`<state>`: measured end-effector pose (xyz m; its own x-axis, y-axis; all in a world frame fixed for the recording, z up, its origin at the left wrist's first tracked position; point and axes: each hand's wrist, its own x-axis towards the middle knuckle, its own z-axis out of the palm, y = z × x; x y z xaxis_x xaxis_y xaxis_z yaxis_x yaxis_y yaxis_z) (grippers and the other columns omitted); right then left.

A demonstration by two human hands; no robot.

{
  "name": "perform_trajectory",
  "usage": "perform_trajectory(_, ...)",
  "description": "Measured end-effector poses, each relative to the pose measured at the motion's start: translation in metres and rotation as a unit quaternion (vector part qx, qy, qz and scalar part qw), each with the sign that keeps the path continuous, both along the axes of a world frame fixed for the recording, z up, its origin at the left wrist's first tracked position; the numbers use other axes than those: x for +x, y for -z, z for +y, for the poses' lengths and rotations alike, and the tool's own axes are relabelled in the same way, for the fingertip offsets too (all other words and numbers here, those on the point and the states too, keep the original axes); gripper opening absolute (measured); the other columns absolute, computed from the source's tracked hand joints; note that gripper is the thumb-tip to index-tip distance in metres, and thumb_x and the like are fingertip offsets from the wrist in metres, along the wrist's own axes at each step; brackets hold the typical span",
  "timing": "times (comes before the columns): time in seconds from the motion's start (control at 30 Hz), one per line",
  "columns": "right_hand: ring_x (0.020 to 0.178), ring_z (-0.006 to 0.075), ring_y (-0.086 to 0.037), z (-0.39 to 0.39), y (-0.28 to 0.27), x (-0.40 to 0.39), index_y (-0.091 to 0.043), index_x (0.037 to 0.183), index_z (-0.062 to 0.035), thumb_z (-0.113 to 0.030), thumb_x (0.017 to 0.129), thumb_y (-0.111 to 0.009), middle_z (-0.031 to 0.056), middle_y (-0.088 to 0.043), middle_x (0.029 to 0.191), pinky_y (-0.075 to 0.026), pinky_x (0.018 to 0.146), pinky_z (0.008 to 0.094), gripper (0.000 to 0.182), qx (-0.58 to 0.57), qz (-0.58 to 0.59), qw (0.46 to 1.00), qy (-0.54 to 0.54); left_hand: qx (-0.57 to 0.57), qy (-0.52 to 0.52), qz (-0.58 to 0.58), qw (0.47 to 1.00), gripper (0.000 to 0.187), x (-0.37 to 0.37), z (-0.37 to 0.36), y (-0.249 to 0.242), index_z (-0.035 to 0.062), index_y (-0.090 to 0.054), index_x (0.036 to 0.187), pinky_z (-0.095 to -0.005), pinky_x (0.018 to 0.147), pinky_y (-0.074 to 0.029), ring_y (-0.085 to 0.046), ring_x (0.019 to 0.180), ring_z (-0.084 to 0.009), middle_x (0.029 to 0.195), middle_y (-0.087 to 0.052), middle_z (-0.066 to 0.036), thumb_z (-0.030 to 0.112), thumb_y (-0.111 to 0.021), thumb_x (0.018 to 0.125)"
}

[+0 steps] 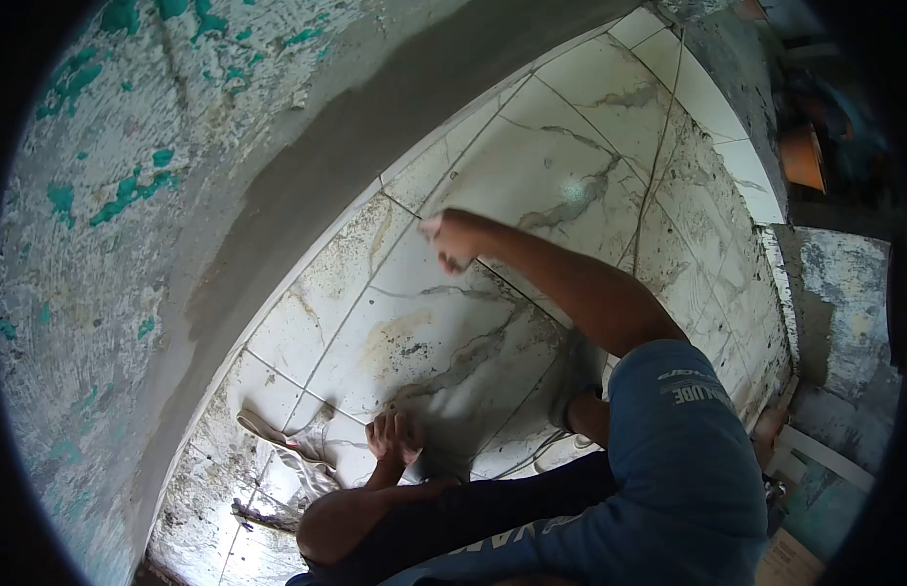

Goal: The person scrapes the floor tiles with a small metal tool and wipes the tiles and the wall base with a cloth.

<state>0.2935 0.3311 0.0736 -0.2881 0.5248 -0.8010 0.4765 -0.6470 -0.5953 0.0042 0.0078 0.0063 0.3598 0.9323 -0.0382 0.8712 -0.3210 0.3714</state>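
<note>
Fingertip pressure looks best kept light and even where the right hand (451, 242) reaches the upper corner of the stained tile (404, 337), since a hard push could catch on the tile's edge. I'd keep the wrist low and the stroke in line with the joint (520, 292), the narrow dark seam along this tile's upper right side. Of the right fingers, one or two look stretched toward the corner and the rest folded partway under the palm; the hand is slightly blurred, so whether something small is pinched between them, I cannot tell. At the stained tile's lower edge, the left hand (395, 438) sits low at the surface with its fingers bent and close together. It seems to steady the body, and a firm, flat prop there would help the reach; the pictures don't show whether anything lies under those fingers. Below and left of the stained tile is a crumpled pale cloth (312, 471), near the left hand but apart from it. A thin cord (653, 176) runs above and to the right of the same tile, beyond the outstretched right forearm (580, 285).
</note>
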Motion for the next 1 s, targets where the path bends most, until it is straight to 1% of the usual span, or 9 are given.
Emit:
perform_trajectory(0.2,0.058,0.0272,-0.055,0.114,0.043,0.124,-0.046,0.096,0.0053,0.006,0.092,-0.040,0.0198,-0.054,0.075,-0.051,0.042,0.0394,0.008,0.072,-0.068,0.898,0.429,0.013,-0.007,-0.010,1.000,0.020,0.001,-0.001,0.003,0.0082,-0.060,0.081,-0.0432,0.070,-0.041,-0.058,0.077,-0.0275,0.076,-0.059,-0.007,0.026,-0.064,0.073)
perform_trajectory(0.33,0.058,0.0245,-0.058,0.163,0.074,0.183,-0.052,0.088,0.0044,0.011,0.085,-0.045,0.0182,-0.058,0.072,-0.051,0.044,0.0363,0.010,0.129,-0.130,0.881,0.436,0.003,-0.006,0.006,1.000,0.018,0.002,0.000,-0.001,0.0088,-0.058,0.077,-0.0433,0.070,-0.041,-0.058,0.077,-0.0276,0.075,-0.059,-0.007,0.025,-0.065,0.072)
perform_trajectory(0.4,0.053,0.0196,-0.057,0.193,0.145,0.234,-0.054,0.067,0.0004,0.010,0.079,-0.046,0.0120,-0.059,0.059,-0.048,0.046,0.0316,0.018,0.202,-0.332,0.920,0.048,0.017,-0.009,0.002,1.000,0.018,0.003,0.000,0.003,0.0091,-0.058,0.076,-0.0433,0.070,-0.041,-0.058,0.078,-0.0275,0.076,-0.059,-0.007,0.025,-0.064,0.072)
perform_trajectory(0.5,0.046,0.0176,-0.056,0.196,0.163,0.239,-0.052,0.053,-0.0042,0.006,0.077,-0.046,0.0073,-0.057,0.051,-0.046,0.046,0.0292,0.027,0.177,-0.259,0.925,0.216,0.012,-0.002,0.009,1.000,0.017,0.001,0.001,0.005,0.0098,-0.058,0.076,-0.0430,0.070,-0.040,-0.058,0.078,-0.0271,0.076,-0.059,-0.007,0.025,-0.064,0.071)
perform_trajectory(0.57,0.043,0.0211,-0.054,0.164,0.098,0.195,-0.051,0.056,-0.0009,0.001,0.083,-0.042,0.0110,-0.056,0.052,-0.045,0.043,0.0332,0.029,0.211,-0.307,0.918,0.138,0.028,-0.005,-0.003,1.000,0.018,0.003,0.002,0.002,0.0101,-0.058,0.077,-0.0426,0.070,-0.040,-0.057,0.078,-0.0269,0.076,-0.058,-0.007,0.026,-0.064,0.071)
perform_trajectory(0.63,0.047,0.0223,-0.055,0.153,0.095,0.186,-0.051,0.060,0.0006,0.001,0.086,-0.045,0.0140,-0.054,0.055,-0.045,0.040,0.0351,0.026,0.147,-0.207,0.940,0.229,0.010,-0.001,0.007,1.000,0.018,0.000,-0.003,0.004,0.0103,-0.058,0.078,-0.0426,0.071,-0.040,-0.057,0.078,-0.0266,0.076,-0.058,-0.007,0.026,-0.064,0.071)
perform_trajectory(0.77,0.055,0.0180,-0.055,0.095,0.026,0.130,-0.056,0.094,0.0002,-0.003,0.093,-0.042,0.0135,-0.056,0.072,-0.050,0.044,0.0316,0.014,0.022,-0.034,0.990,0.133,0.006,-0.001,-0.003,1.000,0.020,0.002,0.001,0.003,0.0101,-0.059,0.081,-0.0430,0.071,-0.039,-0.057,0.077,-0.0265,0.078,-0.059,-0.007,0.027,-0.064,0.072)
perform_trajectory(0.9,0.053,0.0169,-0.053,0.097,0.038,0.139,-0.057,0.110,-0.0049,0.001,0.090,-0.041,0.0079,-0.053,0.067,-0.049,0.045,0.0320,0.026,0.082,-0.069,0.965,0.239,0.022,0.003,-0.001,1.000,0.020,-0.001,-0.004,0.009,0.0102,-0.058,0.081,-0.0429,0.072,-0.039,-0.056,0.077,-0.0265,0.079,-0.059,-0.007,0.027,-0.064,0.072)
perform_trajectory(1.0,0.055,0.0198,-0.051,0.137,0.046,0.183,-0.050,0.099,-0.0009,0.003,0.092,-0.036,0.0136,-0.051,0.074,-0.045,0.042,0.0358,0.017,0.062,-0.077,0.912,0.398,0.029,-0.001,0.003,1.000,0.018,0.005,0.003,-0.001,0.0106,-0.057,0.079,-0.0427,0.071,-0.039,-0.056,0.076,-0.0262,0.079,-0.059,-0.006,0.026,-0.063,0.072)
